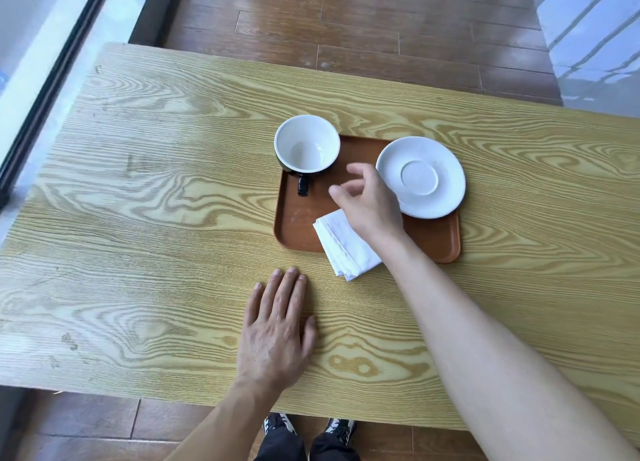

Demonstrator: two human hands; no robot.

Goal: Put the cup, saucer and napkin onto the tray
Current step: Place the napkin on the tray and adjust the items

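**Napkin half on the tray: finish the placement cleanly**

The folded white napkin lies across the near rim of the brown tray, its far part on the tray floor and its near corner hanging out over the wooden table. The cup, white inside and dark outside, stands upright at the tray's far left corner with its handle pointing toward the person; its far edge seems to overhang the rim. The white saucer sits at the far right corner, its rim reaching past the tray's right edge.

The right hand hovers above the middle of the tray, fingers loosely spread and curled, holding nothing; it hides part of the napkin. The left hand rests flat on the table, empty, well short of the tray.

The step in hand looks like settling the napkin. To do it well, I would press lightly on the folded stack and slide it away from the near rim into the bare patch between cup and saucer, keeping the layers together. The handle is close to that path, so a low, slow push seems safest. The left hand could steady the tray's near edge.
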